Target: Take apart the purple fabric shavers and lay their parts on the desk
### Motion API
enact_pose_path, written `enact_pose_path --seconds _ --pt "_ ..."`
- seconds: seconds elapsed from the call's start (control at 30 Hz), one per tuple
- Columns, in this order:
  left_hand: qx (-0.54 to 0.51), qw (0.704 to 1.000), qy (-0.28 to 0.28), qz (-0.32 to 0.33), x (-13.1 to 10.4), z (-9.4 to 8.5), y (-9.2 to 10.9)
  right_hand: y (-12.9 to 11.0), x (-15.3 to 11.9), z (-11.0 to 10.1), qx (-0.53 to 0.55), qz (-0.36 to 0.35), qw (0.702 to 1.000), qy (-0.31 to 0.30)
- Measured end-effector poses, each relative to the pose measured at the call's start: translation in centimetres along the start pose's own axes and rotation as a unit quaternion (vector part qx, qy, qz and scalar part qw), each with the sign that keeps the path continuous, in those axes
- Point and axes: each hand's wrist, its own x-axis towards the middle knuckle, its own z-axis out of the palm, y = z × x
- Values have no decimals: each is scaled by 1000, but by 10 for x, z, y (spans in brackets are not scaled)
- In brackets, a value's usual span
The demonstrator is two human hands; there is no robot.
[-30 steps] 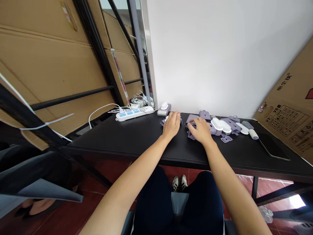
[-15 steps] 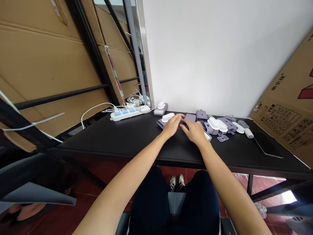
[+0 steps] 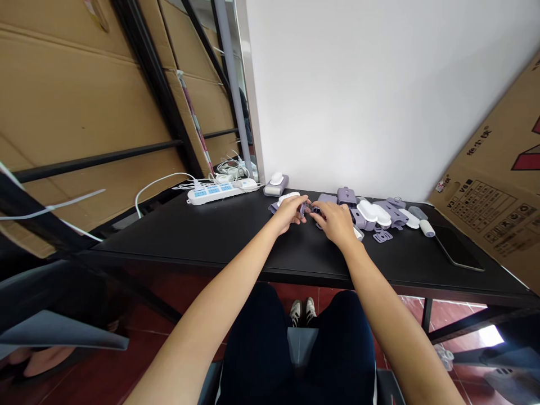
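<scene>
Over the black table (image 3: 236,230), my left hand (image 3: 290,214) has its fingers curled round a small purple-grey piece (image 3: 303,208), partly covered by the fingers. Facing it, my right hand (image 3: 335,220) pinches a small dark piece (image 3: 316,210) between thumb and fingers. A narrow gap lies between the two. Behind my left hand sit a white oval piece (image 3: 288,197) and a purple flap (image 3: 273,208). To the right of my right hand are a purple case (image 3: 346,196), white ovals (image 3: 367,211) and a flat purple cut-out piece (image 3: 382,237).
A white power strip (image 3: 223,192) with tangled cables lies at the back left, near a purple-grey device (image 3: 276,185) topped with white. On the right are a white cylinder (image 3: 427,228), a dark phone-like slab (image 3: 458,247) and a leaning cardboard box (image 3: 485,191). A white wall stands behind.
My hands were close together at the fingertips; now my left hand has drawn slightly left and turned, bringing the purple-grey piece into sight. My right hand stays nearly in place.
</scene>
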Motion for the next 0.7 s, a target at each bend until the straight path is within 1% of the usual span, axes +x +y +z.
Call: enact_pose_path --seconds 0.1,0.17,0.2,0.27,0.3,0.33,0.37,0.4,0.43,0.5,0.57,0.63,0.7 --pt "-23 998 7 -54 1 -1 2 -1 0 -1 -1 -12 1000 8" --pt "-36 995 1 -94 2 -1 4 -1 -1 -1 22 -14 1000 13" --pt "-42 994 -5 -102 2 -2 5 -1 -1 -1 43 -11 999 20" --pt "-48 996 -11 -78 0 -2 5 0 0 -1 110 6 993 51" --pt "-46 998 -9 -52 -1 -2 4 1 1 -2 155 24 984 78" --pt "-41 999 -3 -24 -1 -1 3 2 2 -3 208 48 970 113" --pt "-31 999 4 4 -2 -1 1 4 3 -5 266 79 948 155" --pt "-18 999 13 30 -1 0 -2 7 5 -8 325 113 917 201" --pt "0 998 21 56 1 1 -5 10 6 -11 379 150 878 249" --pt "42 993 35 105 7 6 -11 19 10 -19 461 218 791 338" --pt "100 982 46 150 16 17 -15 29 11 -26 515 279 703 405" --pt "196 960 58 192 25 35 -15 40 11 -30 578 313 617 431" --pt "319 920 63 221 33 59 -11 51 8 -33 644 324 542 432"
